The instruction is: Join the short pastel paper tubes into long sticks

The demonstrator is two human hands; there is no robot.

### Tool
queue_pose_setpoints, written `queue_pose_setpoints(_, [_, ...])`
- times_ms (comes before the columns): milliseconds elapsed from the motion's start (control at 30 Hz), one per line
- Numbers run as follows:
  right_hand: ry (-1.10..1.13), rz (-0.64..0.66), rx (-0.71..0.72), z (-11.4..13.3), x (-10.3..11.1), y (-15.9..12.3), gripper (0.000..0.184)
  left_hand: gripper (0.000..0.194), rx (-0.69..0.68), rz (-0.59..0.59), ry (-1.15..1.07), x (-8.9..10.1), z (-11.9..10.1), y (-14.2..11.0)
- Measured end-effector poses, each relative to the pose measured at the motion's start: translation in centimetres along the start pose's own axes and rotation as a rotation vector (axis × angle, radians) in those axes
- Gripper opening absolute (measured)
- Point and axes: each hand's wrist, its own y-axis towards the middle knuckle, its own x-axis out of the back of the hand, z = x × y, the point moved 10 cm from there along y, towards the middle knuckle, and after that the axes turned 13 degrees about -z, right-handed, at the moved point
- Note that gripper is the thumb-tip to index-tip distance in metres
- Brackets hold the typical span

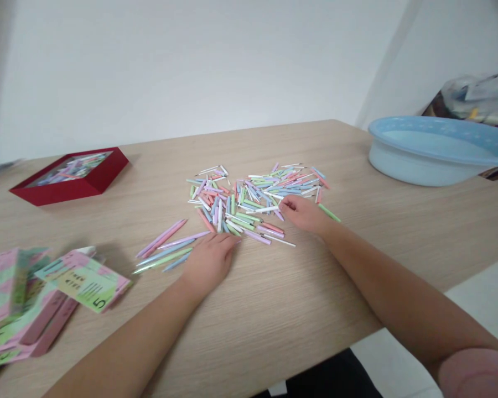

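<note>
A loose pile of pastel pens and pen parts (240,204) in green, blue, purple, coral and white lies on the wooden table. At its right side, my right hand (302,213) is closed in a pinch on a white pen piece (265,210) that points left. My left hand (211,258) rests palm down at the near edge of the pile, its fingers stretched out by the pens. Just left of it several longer assembled pens (161,251) lie roughly side by side, their right ends close to or under that hand.
A red box (83,185) holding more pens stands at the back left. Pink and green printed packs (87,279) are heaped at the front left. A light blue basin (419,166) sits at the right, with a plastic bag (477,94) behind it. A white wall backs the table (265,309).
</note>
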Motion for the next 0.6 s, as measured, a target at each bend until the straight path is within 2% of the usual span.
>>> queue_pose_setpoints(100, [0.054, -0.089, -0.057, -0.3, 1.2, 0.2, 0.032, 0.031, 0.055, -0.008, 0.012, -0.1, 0.6, 0.2])
queue_pose_setpoints(200, [0.227, -0.096, -0.133, -0.1, 1.5, 0.0, 0.038, 0.028, 0.092, -0.078, 0.042, 0.5, 0.8, 0.2])
queue_pose_setpoints(333, [0.422, -0.007, -0.078, 2.6, 1.1, -1.2, 0.035, 0.048, 0.123, -0.329, 0.003, 3.2, 0.1, -0.5])
queue_pose_setpoints(400, [0.467, 0.075, -0.035, 4.5, 0.5, -2.3, 0.031, 0.056, 0.107, -0.377, -0.04, 3.9, -0.6, -0.8])
queue_pose_setpoints(467, [0.519, 0.151, -0.018, 6.2, -0.2, -3.4, 0.029, 0.053, 0.058, -0.311, -0.076, 3.4, -1.6, -0.9])
queue_pose_setpoints(600, [0.633, 0.256, 0.006, 8.3, -1.4, -5.2, 0.023, 0.037, 0.023, -0.083, -0.16, 1.1, -2.5, -0.9])
